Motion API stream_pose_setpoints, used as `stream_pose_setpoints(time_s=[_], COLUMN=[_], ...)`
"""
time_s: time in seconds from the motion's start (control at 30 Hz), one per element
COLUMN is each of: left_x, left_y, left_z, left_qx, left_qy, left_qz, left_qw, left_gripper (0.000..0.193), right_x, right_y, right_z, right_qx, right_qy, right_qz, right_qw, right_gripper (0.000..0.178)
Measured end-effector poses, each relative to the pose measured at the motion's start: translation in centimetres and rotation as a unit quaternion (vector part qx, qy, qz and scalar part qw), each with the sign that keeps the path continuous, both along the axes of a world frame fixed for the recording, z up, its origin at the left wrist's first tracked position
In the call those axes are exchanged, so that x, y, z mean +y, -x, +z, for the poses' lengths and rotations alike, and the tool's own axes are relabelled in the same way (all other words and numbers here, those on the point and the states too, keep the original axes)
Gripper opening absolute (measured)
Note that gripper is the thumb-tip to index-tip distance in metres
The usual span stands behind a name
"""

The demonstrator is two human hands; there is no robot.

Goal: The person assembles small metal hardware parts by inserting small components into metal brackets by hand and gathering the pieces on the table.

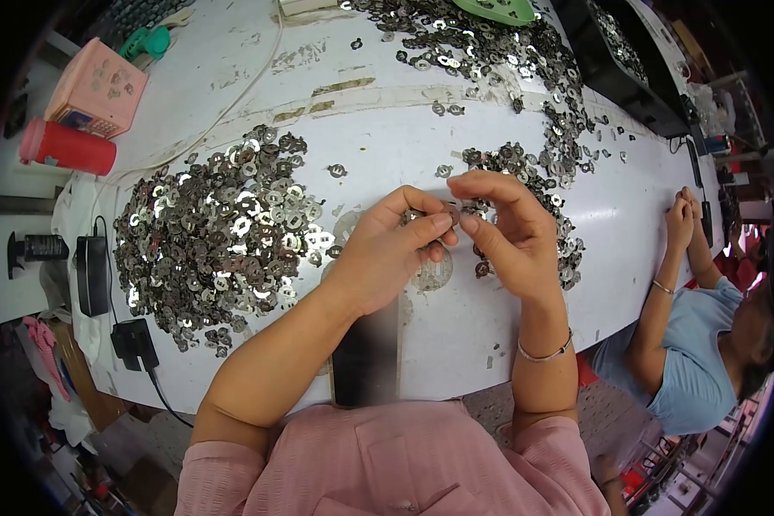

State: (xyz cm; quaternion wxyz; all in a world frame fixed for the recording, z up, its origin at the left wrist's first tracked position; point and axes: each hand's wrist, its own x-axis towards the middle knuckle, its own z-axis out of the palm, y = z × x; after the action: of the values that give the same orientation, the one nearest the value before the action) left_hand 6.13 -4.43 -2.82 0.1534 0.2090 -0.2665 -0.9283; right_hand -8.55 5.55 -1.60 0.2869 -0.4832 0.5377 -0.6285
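My left hand point(387, 245) is closed, its thumb and forefinger pinching a small flat metal piece point(452, 211) above the table. Beside it, my right hand point(520, 245) has its fingers curled and its thumb tip close to that piece; whatever lies between its fingertips is too small to make out. To the left spreads a large heap of ring-shaped metal pieces point(224, 232). More of these pieces point(568, 159) lie behind and to the right of my right hand, partly hidden by it. A worn round patch point(433, 270) shows on the table under my hands.
The white table point(456, 344) carries a red cylinder point(69, 148), a pink basket point(99, 86), a black power adapter point(135, 344) and a white cable point(241, 95). A green tray point(499, 9) and black bin point(619, 60) stand at the back. Another person point(679, 344) sits at right.
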Motion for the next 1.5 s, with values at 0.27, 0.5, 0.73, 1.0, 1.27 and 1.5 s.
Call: stream_pose_setpoints(time_s=[0.27,0.5,0.73,1.0,1.27,1.5], left_x=[-0.2,-1.3,-1.5,-1.0,-1.6,-2.4], left_y=[-0.1,-0.4,-0.3,-0.2,-0.8,-2.8], left_z=[-0.5,-1.2,-1.0,-0.2,2.5,3.5], left_qx=[0.03,0.115,0.106,0.095,0.059,-0.018], left_qy=[-0.02,-0.119,-0.154,-0.082,0.001,0.051], left_qz=[0.037,0.088,0.113,0.163,0.195,0.144], left_qw=[0.999,0.982,0.976,0.979,0.979,0.988], left_gripper=[0.01,0.014,0.03,0.039,0.041,0.036], right_x=[-0.5,0.0,-1.7,-1.5,-1.3,-1.4], right_y=[-0.5,0.5,0.2,0.2,-1.5,-1.3], right_z=[0.4,0.1,-0.6,-1.4,0.1,-1.7], right_qx=[0.465,0.506,0.54,0.543,0.515,0.485], right_qy=[-0.103,-0.2,-0.122,-0.109,-0.141,-0.08], right_qz=[-0.11,-0.119,-0.142,-0.121,-0.106,-0.041], right_qw=[0.872,0.831,0.82,0.824,0.839,0.87], right_gripper=[0.043,0.041,0.028,0.023,0.027,0.023])
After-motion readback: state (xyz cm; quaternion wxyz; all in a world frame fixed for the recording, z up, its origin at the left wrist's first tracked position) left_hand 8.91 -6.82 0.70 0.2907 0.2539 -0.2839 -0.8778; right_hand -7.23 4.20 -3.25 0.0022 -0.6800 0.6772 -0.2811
